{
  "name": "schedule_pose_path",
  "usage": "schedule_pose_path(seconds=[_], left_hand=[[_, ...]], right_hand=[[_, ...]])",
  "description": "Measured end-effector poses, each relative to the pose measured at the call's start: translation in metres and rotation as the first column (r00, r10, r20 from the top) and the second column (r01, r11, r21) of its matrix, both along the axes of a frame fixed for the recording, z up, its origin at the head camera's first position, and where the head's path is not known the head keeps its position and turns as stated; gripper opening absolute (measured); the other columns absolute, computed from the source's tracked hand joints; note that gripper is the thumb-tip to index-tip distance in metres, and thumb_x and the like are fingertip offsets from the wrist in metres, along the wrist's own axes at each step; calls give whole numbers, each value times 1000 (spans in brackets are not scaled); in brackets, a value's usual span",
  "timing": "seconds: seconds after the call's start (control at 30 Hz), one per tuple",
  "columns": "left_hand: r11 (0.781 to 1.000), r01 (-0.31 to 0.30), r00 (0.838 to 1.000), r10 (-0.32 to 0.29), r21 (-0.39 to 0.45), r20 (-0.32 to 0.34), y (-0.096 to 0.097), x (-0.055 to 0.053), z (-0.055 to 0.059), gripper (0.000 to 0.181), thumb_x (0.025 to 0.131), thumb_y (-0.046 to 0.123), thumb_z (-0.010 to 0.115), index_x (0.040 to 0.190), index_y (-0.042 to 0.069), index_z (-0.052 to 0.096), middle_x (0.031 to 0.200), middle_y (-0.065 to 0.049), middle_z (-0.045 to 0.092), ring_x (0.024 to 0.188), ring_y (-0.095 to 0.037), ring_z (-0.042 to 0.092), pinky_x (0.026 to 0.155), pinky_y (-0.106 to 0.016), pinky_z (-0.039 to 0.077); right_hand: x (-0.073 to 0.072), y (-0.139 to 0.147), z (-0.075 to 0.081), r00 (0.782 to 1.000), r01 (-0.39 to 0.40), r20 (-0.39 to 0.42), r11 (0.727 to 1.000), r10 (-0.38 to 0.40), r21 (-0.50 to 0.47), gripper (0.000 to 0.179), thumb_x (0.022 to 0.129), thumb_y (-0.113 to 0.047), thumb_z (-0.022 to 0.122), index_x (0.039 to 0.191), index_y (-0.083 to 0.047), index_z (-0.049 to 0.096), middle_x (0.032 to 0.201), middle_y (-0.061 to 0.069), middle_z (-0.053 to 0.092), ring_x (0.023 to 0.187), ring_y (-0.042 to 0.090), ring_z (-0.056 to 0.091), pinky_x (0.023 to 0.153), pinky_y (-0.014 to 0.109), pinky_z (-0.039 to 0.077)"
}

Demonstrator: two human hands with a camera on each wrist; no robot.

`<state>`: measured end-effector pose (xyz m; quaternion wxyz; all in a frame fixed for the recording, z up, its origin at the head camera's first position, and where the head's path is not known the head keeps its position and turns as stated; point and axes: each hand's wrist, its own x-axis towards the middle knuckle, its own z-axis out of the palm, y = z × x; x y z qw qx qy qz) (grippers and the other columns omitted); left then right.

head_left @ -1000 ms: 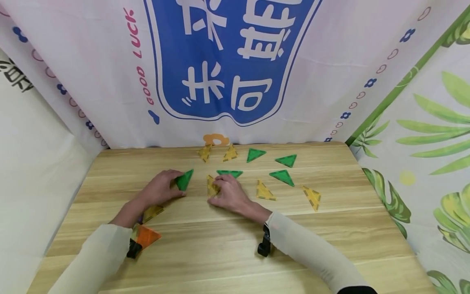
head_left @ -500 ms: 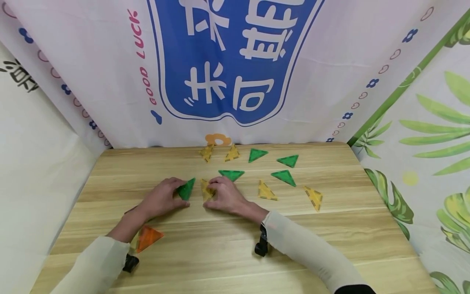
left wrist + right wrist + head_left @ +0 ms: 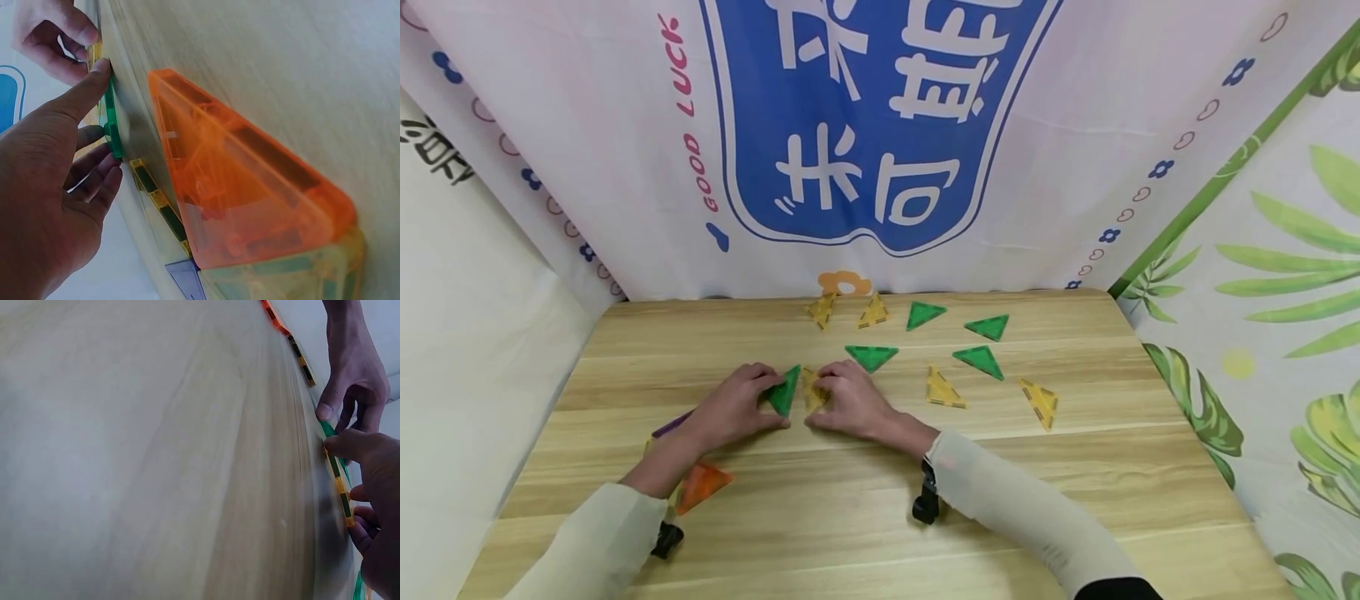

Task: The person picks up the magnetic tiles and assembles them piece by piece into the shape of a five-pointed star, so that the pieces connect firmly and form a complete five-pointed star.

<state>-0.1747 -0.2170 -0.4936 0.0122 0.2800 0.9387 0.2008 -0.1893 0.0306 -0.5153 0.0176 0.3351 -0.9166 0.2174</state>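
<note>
My left hand (image 3: 739,408) pinches a green triangular magnetic tile (image 3: 786,392) between thumb and fingers, low over the wooden table. Right beside it, my right hand (image 3: 853,402) grips a yellow triangular magnetic tile (image 3: 812,390) by its edges. The two tiles stand side by side with a narrow gap in the head view. In the right wrist view the yellow tile (image 3: 340,487) shows edge-on under the thumb and fingertips. Below my left forearm lies an orange triangular tile (image 3: 703,485), joined to a pale yellow one (image 3: 281,278) and partly hidden by the wrist.
Green tiles (image 3: 871,357) and yellow tiles (image 3: 944,388) lie spread over the back and right of the wooden table (image 3: 880,517). A purple tile (image 3: 672,423) peeks out behind my left forearm. A printed cloth (image 3: 1015,200) hangs along the table's back edge.
My right hand has slid the yellow tile left toward the green one. My left hand has come slightly nearer with the green tile, narrowing the gap between them.
</note>
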Motion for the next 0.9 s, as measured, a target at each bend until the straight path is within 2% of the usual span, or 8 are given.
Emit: schedule_pose_path(seconds=[0.13,0.27,0.47,0.6,0.77,0.9], left_hand=[[999,22,1000,-22,24,-1,2,1,0,63,83,31,93,128,-6,71,126,-22,66,114,-39,65,95,-54,58],[1000,17,999,-17,25,29,2,2,0,61,85,31,92,129,-6,70,128,-22,65,116,-39,64,96,-54,57],[999,14,999,-15,35,40,4,-3,3,61,89,33,88,134,-4,68,134,-23,63,122,-41,62,100,-57,55],[998,11,1000,-12,63,29,8,-15,4,61,93,31,85,139,-4,64,140,-24,61,127,-42,59,104,-60,52],[997,-29,997,23,74,75,14,-36,5,66,96,31,81,147,-4,57,147,-26,56,135,-44,55,111,-61,47],[996,-46,993,38,74,110,20,-53,5,66,97,30,80,147,-5,56,150,-28,54,139,-46,52,115,-62,44]], right_hand=[[1,-4,0,1000,-9,4,1000,9,3,50,89,-41,85,124,-7,78,133,9,70,126,24,61,112,36,47],[0,-3,1,999,-17,40,1000,17,1,47,92,-38,83,127,-7,77,135,9,68,128,24,60,112,34,47],[-7,13,8,997,17,70,997,-12,-71,46,94,-35,82,129,-6,75,136,9,68,130,24,60,114,36,47],[-18,27,15,995,82,71,991,-75,-104,46,95,-34,81,130,-4,73,137,10,67,130,26,61,113,38,49],[-38,43,18,990,137,58,982,-130,-129,47,95,-35,81,128,-2,74,136,13,68,130,29,62,114,41,49],[-54,52,16,986,168,20,975,-167,-143,47,94,-35,82,126,0,75,134,15,70,129,32,62,114,44,49]])
